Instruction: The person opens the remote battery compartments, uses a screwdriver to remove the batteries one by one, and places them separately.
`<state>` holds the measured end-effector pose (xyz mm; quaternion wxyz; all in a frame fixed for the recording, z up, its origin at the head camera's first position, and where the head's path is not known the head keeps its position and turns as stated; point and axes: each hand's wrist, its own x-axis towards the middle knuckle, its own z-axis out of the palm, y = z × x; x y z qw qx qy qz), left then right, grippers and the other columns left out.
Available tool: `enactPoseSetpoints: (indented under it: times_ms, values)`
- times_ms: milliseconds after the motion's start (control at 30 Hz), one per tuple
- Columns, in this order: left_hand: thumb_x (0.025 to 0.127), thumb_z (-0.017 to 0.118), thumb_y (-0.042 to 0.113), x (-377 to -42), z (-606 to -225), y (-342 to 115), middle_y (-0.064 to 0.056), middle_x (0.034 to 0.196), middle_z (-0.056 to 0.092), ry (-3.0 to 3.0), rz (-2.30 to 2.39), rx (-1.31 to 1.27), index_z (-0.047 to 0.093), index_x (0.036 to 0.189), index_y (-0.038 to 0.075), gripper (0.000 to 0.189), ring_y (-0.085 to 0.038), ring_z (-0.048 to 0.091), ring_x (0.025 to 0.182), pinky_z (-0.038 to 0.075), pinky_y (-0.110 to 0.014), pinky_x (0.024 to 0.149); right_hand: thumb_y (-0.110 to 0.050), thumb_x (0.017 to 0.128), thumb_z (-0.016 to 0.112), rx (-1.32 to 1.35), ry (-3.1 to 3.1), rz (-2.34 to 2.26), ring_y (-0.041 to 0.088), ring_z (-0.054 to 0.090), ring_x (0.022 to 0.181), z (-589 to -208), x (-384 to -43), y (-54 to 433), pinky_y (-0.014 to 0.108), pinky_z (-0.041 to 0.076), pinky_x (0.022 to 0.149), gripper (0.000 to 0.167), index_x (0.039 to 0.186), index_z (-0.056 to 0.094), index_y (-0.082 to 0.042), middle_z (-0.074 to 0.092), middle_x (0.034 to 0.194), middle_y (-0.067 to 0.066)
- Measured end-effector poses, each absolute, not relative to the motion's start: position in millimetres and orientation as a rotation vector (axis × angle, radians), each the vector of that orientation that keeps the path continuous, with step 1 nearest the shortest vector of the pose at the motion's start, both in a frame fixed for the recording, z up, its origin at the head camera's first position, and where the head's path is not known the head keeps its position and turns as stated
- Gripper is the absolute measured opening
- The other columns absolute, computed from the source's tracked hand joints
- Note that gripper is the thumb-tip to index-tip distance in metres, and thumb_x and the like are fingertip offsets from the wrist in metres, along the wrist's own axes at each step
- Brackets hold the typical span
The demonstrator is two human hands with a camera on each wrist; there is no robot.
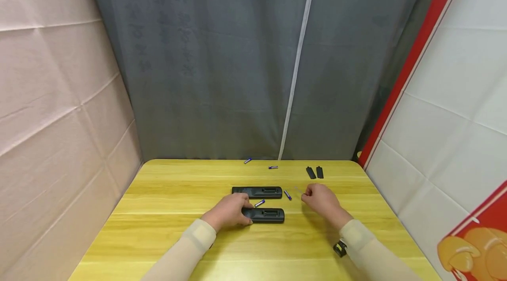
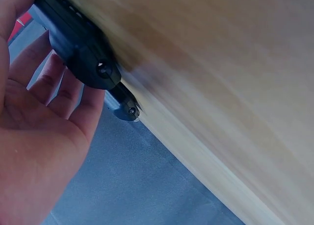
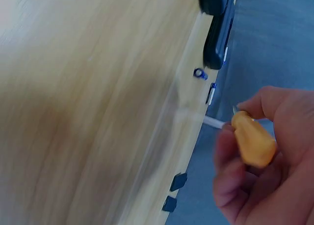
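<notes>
Two black remote controls lie with open battery compartments. My left hand [image 1: 229, 210] grips the left end of the near remote [image 1: 271, 215], with its thumb on the near edge and fingers over the far edge. That remote's end [image 2: 83, 53] shows close up in the left wrist view. The far remote [image 1: 257, 192] lies just beyond my left fingers. A blue-and-white battery [image 1: 259, 203] sits between the remotes, another battery [image 1: 288, 195] at their right. Right of them, my right hand [image 1: 322, 202] holds an orange-handled screwdriver [image 3: 252, 141], its thin metal tip partly visible.
Two small black battery covers [image 1: 315, 172] lie at the table's back right. Farther left, two more batteries [image 1: 273, 167] are near the back edge. A grey curtain [image 1: 237, 74] hangs behind the wooden table [image 1: 166, 184], with pale cloth walls on both sides.
</notes>
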<state>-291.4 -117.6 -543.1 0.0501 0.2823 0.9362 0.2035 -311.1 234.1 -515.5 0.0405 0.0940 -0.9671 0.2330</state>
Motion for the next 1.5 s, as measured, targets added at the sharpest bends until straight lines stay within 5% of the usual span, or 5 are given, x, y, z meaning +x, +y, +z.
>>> enactPoseSetpoints:
  times_ms: [333,1500]
  values:
    - [0.089,0.095,0.042,-292.5,-542.7,-118.5,0.013,0.102,0.06,2.858,0.606,0.863,0.084,0.131,0.019,0.049,-0.008,0.054,0.089,0.05,-0.03,0.079,-0.024,0.096,0.075,0.137,-2.921,0.662,0.019,0.05,0.061,-517.9,-309.8,254.5,0.036,0.038,0.056,0.022,0.081,0.064,-0.014,0.057,0.071,0.0]
    - [0.088,0.095,0.042,-294.3,-544.0,-118.6,0.013,0.101,0.059,2.867,0.598,0.858,0.084,0.13,0.019,0.05,-0.007,0.054,0.087,0.049,-0.029,0.079,-0.022,0.098,0.069,0.038,-3.007,0.668,0.019,0.051,0.054,-534.3,-308.6,278.1,0.034,0.037,0.053,0.03,0.072,0.056,-0.013,0.052,0.064,0.002]
